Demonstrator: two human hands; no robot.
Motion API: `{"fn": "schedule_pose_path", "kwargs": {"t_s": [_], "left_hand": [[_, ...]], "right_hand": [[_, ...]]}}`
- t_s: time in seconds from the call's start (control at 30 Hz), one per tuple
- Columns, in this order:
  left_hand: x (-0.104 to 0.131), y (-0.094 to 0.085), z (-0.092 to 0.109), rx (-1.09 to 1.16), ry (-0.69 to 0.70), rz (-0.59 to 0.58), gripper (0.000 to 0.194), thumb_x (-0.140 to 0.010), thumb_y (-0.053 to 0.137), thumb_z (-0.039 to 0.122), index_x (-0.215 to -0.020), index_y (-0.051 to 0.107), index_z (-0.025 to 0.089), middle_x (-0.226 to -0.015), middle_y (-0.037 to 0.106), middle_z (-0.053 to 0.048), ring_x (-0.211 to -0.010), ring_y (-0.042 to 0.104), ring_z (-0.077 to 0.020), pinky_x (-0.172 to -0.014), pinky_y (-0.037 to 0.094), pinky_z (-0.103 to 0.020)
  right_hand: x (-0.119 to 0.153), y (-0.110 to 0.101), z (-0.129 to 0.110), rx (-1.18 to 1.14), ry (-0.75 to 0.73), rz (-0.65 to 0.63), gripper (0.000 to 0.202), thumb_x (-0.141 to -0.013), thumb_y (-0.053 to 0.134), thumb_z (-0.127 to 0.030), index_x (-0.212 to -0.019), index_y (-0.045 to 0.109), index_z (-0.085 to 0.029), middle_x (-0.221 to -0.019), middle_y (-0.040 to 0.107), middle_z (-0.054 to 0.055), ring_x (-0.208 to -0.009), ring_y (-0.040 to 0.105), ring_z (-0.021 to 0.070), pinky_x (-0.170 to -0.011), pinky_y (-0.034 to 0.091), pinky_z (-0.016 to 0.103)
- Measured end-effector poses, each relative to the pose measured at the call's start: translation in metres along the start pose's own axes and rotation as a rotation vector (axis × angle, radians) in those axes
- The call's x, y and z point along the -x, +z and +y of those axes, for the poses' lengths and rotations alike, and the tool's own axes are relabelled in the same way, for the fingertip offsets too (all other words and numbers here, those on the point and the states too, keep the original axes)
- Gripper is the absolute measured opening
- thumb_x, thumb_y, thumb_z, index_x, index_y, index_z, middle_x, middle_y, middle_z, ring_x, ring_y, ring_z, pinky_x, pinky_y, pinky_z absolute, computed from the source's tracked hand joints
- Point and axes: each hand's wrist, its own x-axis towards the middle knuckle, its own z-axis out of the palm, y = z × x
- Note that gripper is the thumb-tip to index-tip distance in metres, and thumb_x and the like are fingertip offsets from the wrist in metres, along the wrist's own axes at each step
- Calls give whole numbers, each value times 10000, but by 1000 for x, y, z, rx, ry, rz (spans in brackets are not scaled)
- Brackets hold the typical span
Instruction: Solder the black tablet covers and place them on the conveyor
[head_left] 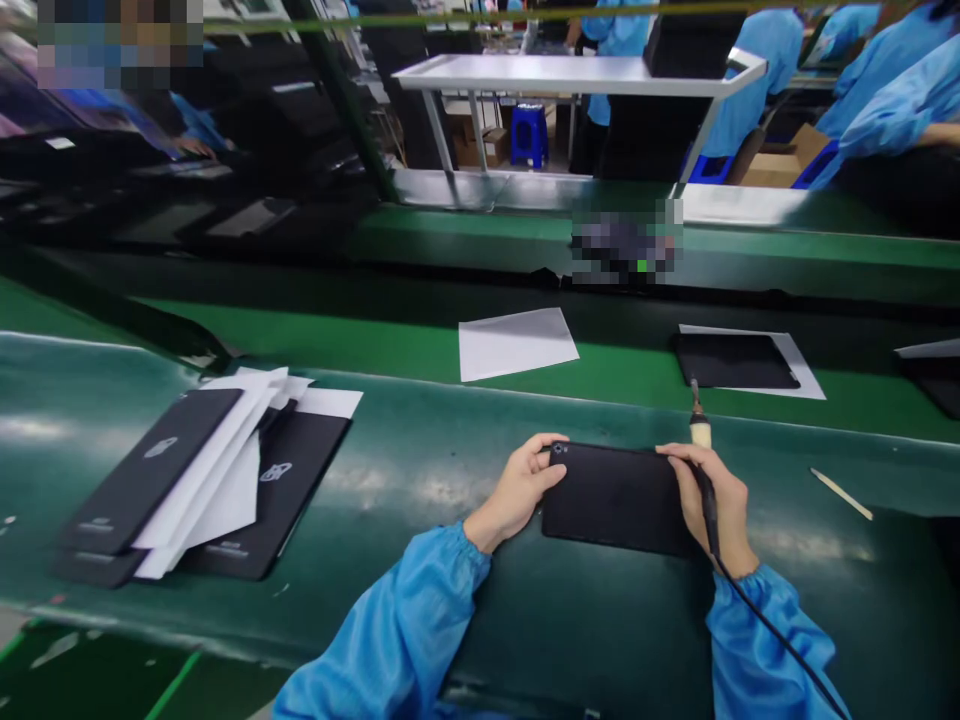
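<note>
A smooth, matte-black rectangular tablet [615,500] is held over the glossy dark-green tabletop [420,580], its long axis running left to right, camera corner at far left. The left hand [519,490] pinches that end between thumb and fingers; the right hand [718,505] grips the opposite end plus a slim, metal-tipped, cream-collared tool [700,433] pointing away. Behind, a brown cardboard box [776,168] stands open, contents indistinct
</note>
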Motion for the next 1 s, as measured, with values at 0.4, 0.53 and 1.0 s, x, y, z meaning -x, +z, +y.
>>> {"fn": "schedule_pose_path", "kwargs": {"t_s": [0.4,0.53,1.0], "left_hand": [[1,8,-10,88,87,99,423,-730,792,288,-994,475,195,-786,741,-15,-665,707,-164,-661,547,-269],[2,8,-11,100,83,111,433,-730,791,286,-1005,470,193,-801,743,-23,-664,706,-164,-650,547,-267],[1,10,-13,98,96,158,386,-707,774,243,-970,496,191,-732,711,10,-593,664,-128,-596,537,-243]], "right_hand": [[-11,-16,-29,12,-145,149,323,-966,623,-330,-1262,666,-207,-901,738,56,-721,698,204,-742,556,363],[-20,-2,-46,-479,101,209,354,-980,566,-464,-1135,666,-162,-799,709,70,-596,655,187,-525,506,306],[5,28,-52,-495,71,73,132,-929,663,-294,-991,703,-184,-780,725,54,-641,696,202,-581,568,327]]}}
